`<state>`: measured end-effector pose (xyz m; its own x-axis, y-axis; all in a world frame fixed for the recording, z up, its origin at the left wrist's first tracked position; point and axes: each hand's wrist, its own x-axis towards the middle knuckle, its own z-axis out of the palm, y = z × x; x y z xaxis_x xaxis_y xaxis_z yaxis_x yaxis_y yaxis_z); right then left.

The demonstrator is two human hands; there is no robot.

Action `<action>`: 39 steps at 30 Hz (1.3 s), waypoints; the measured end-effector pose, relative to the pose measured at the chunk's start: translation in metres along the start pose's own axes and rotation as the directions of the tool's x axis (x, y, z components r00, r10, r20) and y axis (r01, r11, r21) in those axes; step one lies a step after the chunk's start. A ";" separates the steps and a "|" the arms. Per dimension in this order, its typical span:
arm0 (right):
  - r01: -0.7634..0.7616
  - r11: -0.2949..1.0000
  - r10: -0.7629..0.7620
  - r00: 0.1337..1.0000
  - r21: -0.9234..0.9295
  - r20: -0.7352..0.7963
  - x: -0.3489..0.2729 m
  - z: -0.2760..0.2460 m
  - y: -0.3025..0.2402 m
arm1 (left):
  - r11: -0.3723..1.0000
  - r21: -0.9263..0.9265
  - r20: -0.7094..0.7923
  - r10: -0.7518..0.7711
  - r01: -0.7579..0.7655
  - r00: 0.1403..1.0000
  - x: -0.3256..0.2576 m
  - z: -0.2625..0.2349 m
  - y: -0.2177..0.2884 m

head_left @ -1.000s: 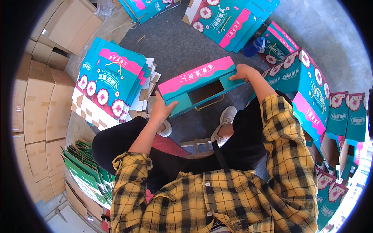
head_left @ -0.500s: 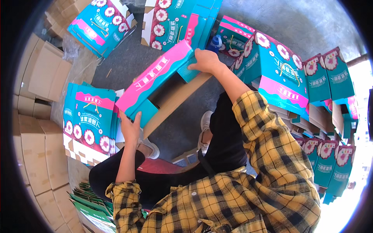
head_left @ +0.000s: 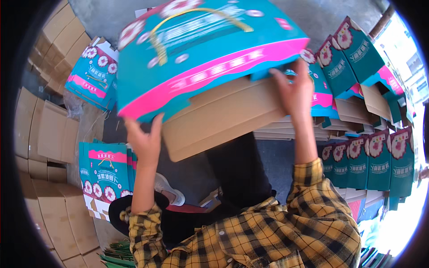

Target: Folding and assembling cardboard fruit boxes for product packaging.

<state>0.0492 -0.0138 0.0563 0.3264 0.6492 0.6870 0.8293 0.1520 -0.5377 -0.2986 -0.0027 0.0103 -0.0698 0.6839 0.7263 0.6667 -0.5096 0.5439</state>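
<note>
Overhead, the teal carton (head_left: 210, 53) hangs raised between both hands: left hand (head_left: 145, 140) is spread flat under its near-left edge, right hand (head_left: 295, 91) curled over the right edge. It looks light, stiff cardboard with loose brown flaps (head_left: 223, 118); edges give the surest hold.

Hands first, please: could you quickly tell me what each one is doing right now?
Left hand: open, palm pressed against the teal box, supporting its left end.
Right hand: gripping the box's right edge.
</note>
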 end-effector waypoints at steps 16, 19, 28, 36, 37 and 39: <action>-0.344 0.879 0.340 0.938 -0.329 -0.073 -0.027 -0.107 0.224 | 0.941 -0.331 0.487 0.107 0.070 0.867 -0.025 0.218 0.114; -0.312 0.924 0.293 0.949 -0.221 -0.113 -0.030 -0.105 0.230 | 0.935 -0.350 0.479 0.122 0.062 0.869 -0.025 0.222 0.113; -0.274 0.872 0.286 0.958 -0.406 -0.033 -0.042 -0.118 0.216 | 0.913 -0.371 0.551 0.068 0.171 0.832 -0.031 0.228 0.116; -0.114 0.793 0.145 0.989 -0.598 0.004 -0.038 -0.148 0.101 | 0.955 -0.286 0.468 0.070 0.076 0.881 -0.032 0.198 0.113; -0.105 0.855 0.110 0.994 -0.508 -0.020 -0.034 -0.154 0.080 | 0.955 -0.283 0.468 0.063 0.082 0.882 -0.032 0.191 0.117; -0.094 0.906 0.056 0.993 -0.412 -0.105 -0.032 -0.151 0.051 | 0.923 -0.319 0.352 0.326 -0.215 0.877 -0.039 0.166 0.116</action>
<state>0.1501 -0.1396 0.0805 0.4179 0.5745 0.7038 0.9076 -0.2303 -0.3510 -0.0952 -0.0017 -0.0241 0.4178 0.6175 0.6664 0.3935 -0.7841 0.4800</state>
